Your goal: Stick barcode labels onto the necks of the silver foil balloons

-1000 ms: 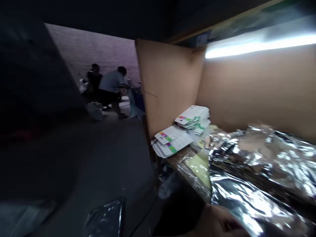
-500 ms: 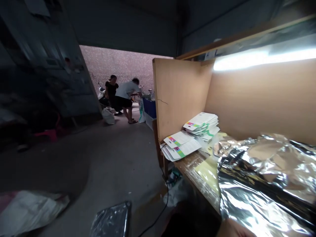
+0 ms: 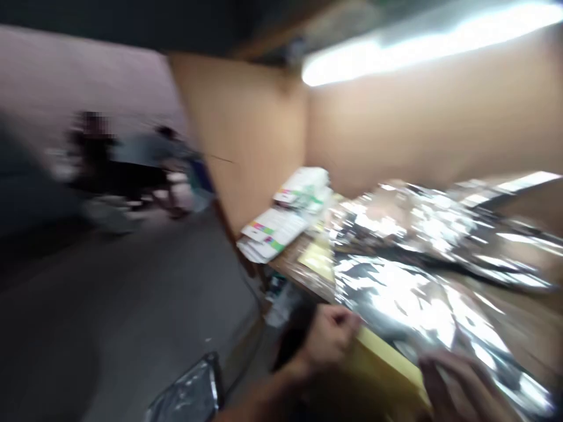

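My left hand (image 3: 331, 337) is closed at the upper left corner of a yellow sheet (image 3: 382, 366), its fingers curled in on it. The sheet lies low in front of me, by the table's near edge. At its right end is my right hand (image 3: 460, 381), smeared by motion, so its grip does not show clearly. Shiny silver film (image 3: 396, 287) is spread crumpled over the table just beyond both hands. Another yellow piece (image 3: 319, 258) lies flat to the left of the film.
White printed cards (image 3: 272, 234) are stacked at the table's left end, against a wooden side panel (image 3: 250, 135). A bright tube light (image 3: 343, 65) hangs above. On the floor at left is a dark plastic-wrapped item (image 3: 187, 392). Two blurred people (image 3: 145, 155) are in the distance.
My view has swung to the right and down. Both my hands have come into sight with the yellow sheet between them; earlier only part of one hand showed at the bottom edge.
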Demonstrator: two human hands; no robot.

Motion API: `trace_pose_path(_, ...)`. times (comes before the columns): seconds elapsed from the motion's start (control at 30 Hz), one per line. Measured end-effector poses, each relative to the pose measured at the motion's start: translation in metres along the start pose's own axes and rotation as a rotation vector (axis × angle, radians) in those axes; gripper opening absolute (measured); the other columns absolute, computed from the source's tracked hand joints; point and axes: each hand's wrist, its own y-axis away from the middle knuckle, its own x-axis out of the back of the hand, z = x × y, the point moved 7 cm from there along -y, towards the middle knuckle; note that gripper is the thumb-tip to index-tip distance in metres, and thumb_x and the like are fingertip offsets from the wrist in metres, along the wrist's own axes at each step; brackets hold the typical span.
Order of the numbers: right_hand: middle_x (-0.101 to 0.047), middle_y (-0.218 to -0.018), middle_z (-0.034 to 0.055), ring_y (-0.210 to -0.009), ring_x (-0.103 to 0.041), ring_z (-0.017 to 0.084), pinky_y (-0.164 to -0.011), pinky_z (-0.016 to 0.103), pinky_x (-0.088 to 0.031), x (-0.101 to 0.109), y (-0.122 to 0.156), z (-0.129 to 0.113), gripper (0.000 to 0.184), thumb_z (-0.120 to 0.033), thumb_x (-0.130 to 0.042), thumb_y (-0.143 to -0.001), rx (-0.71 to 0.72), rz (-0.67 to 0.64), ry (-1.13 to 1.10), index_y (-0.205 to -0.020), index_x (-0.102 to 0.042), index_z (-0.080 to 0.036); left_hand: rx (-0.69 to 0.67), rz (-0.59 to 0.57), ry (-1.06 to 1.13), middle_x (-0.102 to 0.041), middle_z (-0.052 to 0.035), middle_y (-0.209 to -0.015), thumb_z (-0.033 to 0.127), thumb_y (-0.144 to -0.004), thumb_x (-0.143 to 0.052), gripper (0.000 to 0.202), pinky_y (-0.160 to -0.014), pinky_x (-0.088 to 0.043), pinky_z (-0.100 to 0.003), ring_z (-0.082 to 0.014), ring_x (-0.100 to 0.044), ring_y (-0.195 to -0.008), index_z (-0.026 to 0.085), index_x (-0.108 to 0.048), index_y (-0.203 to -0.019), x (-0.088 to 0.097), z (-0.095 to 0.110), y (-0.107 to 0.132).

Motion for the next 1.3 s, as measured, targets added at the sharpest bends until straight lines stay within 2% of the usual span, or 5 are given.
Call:
trace_pose_path(0.2,-0.062,-0.088,0.0052,-0.084,-0.061,0.021,-0.076,0.034,-0.051,0.047,0.004,0.058,0.025,-0.041,-0.059,-0.097,-0.357,-0.234,-0.03,-0.085,-0.066,-0.02,-0.373,-0.483,-0.24,-0.066,-0.0088,-0.132,0.035,-0.102,-0.053,0.032,-0.095,-0.053,-0.032,-0.0243,-0.064,-0.115,0.018,-0.07,-0.081,-0.003,-0.023,-0.024)
trace_pose_path(0.4,-0.06,-0.093,0.0033,-0.083,-0.058,0.018,-0.074,0.032,-0.047,0.018,0.026,0.062,0.018,-0.033,-0.067,-0.094,-0.401,-0.308,-0.014,-0.082,-0.067,-0.019,-0.848,-0.63,-0.761,-0.041,-0.0085,-0.164,0.02,-0.102,-0.053,0.021,-0.124,-0.03,-0.056,-0.0332,-0.023,-0.157,0.017,-0.069,-0.088,-0.057,-0.034,-0.015)
trace_pose_path(0.6,-0.062,-0.097,0.0049,-0.096,-0.058,0.024,-0.091,0.043,-0.039,-0.015,0.044,0.058,0.013,-0.029,-0.068,-0.096,-0.342,-0.245,0.349,-0.085,-0.067,-0.021,-0.852,-0.646,-0.862,-0.039,-0.0085,-0.165,0.022,-0.103,-0.054,0.016,-0.126,-0.024,-0.058,-0.032,-0.021,-0.158,0.018,-0.07,-0.101,-0.064,-0.045,-0.027)
trace_pose_path(0.83,-0.061,-0.099,0.0094,-0.095,-0.055,0.028,-0.085,0.042,-0.038,0.012,0.055,0.069,0.035,-0.052,-0.072,-0.091,-0.271,-0.121,0.726,-0.1,-0.063,-0.019,-0.849,-0.655,-0.826,-0.038,-0.0071,-0.166,0.021,-0.102,-0.055,0.016,-0.126,-0.024,-0.057,-0.0314,-0.022,-0.157,0.018,-0.068,-0.093,-0.059,-0.047,-0.031)
trace_pose_path(1.3,-0.06,-0.079,-0.0005,-0.07,-0.051,0.015,-0.076,0.031,-0.04,0.031,0.002,0.088,0.025,-0.023,-0.044,-0.103,-0.146,-0.786,0.213,-0.088,-0.063,-0.02,-0.943,-0.651,-0.707,-0.046,-0.0076,-0.161,0.02,-0.103,-0.054,0.017,-0.124,-0.035,-0.05,-0.0294,-0.027,-0.156,0.018,-0.068,-0.094,-0.063,-0.016,-0.015)
